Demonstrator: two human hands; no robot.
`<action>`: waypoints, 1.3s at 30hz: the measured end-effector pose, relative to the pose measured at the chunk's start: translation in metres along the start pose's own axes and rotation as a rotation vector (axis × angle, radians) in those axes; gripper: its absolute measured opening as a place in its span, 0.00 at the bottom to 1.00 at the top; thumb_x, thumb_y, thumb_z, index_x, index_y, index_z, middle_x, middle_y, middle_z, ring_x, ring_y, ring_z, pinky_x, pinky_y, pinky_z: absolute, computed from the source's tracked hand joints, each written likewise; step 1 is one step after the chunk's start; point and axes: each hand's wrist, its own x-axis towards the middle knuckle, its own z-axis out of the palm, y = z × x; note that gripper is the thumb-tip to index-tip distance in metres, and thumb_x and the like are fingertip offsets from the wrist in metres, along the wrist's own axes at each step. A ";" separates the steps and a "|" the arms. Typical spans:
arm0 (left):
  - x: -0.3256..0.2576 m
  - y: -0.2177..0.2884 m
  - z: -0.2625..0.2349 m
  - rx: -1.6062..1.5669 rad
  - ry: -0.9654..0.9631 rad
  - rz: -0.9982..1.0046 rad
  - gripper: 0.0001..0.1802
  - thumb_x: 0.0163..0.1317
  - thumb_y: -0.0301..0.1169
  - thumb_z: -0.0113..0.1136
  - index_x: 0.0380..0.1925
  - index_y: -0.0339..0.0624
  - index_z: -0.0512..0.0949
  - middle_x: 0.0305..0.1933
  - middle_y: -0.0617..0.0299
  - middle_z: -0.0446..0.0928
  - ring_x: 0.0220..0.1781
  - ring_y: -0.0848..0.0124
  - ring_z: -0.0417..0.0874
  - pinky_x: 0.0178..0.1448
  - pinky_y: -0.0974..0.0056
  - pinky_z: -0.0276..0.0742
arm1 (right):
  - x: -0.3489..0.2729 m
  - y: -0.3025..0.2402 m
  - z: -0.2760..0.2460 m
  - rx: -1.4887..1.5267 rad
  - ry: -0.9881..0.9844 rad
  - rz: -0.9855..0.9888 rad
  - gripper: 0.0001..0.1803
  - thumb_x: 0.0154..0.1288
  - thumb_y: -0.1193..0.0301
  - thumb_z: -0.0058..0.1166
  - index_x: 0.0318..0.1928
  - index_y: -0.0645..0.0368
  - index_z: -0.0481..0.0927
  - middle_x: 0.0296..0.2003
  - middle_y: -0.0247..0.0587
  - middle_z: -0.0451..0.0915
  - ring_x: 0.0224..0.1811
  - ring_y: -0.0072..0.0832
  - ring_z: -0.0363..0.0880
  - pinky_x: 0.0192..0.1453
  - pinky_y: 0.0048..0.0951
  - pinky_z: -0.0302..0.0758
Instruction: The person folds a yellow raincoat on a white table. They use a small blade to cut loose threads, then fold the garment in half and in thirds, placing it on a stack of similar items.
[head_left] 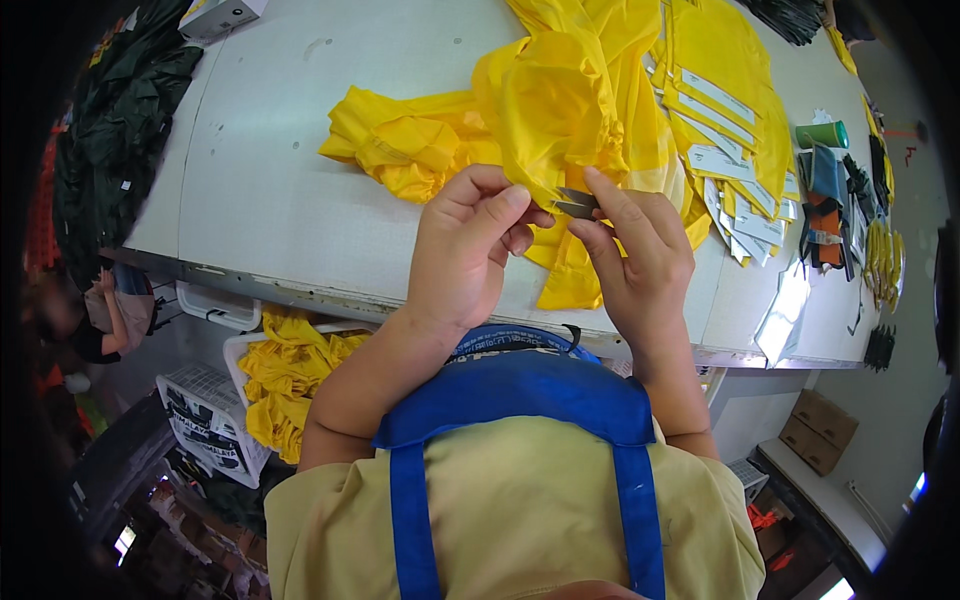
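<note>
On the left, the left hand pinches a fold of the yellow garment between thumb and forefinger, near the bench's near edge. To its right, the right hand has its grip pressed around small metal snips, blades at the fold. Judged from this, holding the fabric taut and cutting only loose thread would serve best.
</note>
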 end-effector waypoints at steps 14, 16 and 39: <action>0.085 0.163 -0.080 0.042 0.171 0.725 0.27 0.69 0.33 0.46 0.65 0.34 0.56 0.70 0.50 0.56 0.71 0.54 0.57 0.73 0.50 0.56 | -0.021 0.066 -0.001 0.608 0.295 0.462 0.20 0.59 0.72 0.60 0.50 0.67 0.74 0.32 0.32 0.70 0.28 0.14 0.61 0.33 0.14 0.61; 0.091 0.177 -0.081 -0.035 0.468 0.729 0.33 0.69 0.35 0.47 0.69 0.39 0.47 0.74 0.52 0.47 0.74 0.52 0.48 0.74 0.50 0.52 | -0.030 0.085 0.010 0.273 0.112 0.596 0.25 0.57 0.67 0.63 0.51 0.66 0.72 0.33 0.36 0.71 0.31 0.20 0.67 0.35 0.18 0.66; 0.084 -0.126 -0.014 1.296 -0.955 -0.327 0.14 0.60 0.37 0.57 0.38 0.39 0.82 0.38 0.55 0.83 0.39 0.62 0.82 0.44 0.60 0.76 | -0.029 0.129 0.002 -0.314 -0.378 0.533 0.32 0.57 0.66 0.62 0.61 0.55 0.66 0.62 0.44 0.65 0.49 0.46 0.78 0.50 0.39 0.77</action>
